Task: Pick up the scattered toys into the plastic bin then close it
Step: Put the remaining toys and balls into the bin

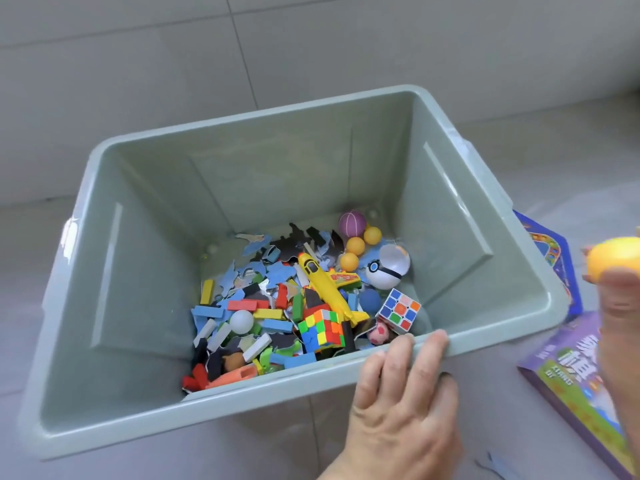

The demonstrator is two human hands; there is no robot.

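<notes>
Far L to centre: plastic bin (114, 258) on tiled floor (571, 168), open-topped, no lid in view. At its bottom, heap of toys: coloured blocks (242, 304), puzzle bits, yellow plane (325, 289), two cubes, assorted balls. At near rim: L hand (405, 382) hooked over the edge, fingers curled inside, prob. steadying. Further R, on floor beside bin: blue board (554, 258), purple game box (571, 379), both not yet in. Far R: R hand (620, 306), blurred, gripping yellow ball (613, 258) outside bin. Est. well thru pickup; left: ball, board, box, then closing.
</notes>
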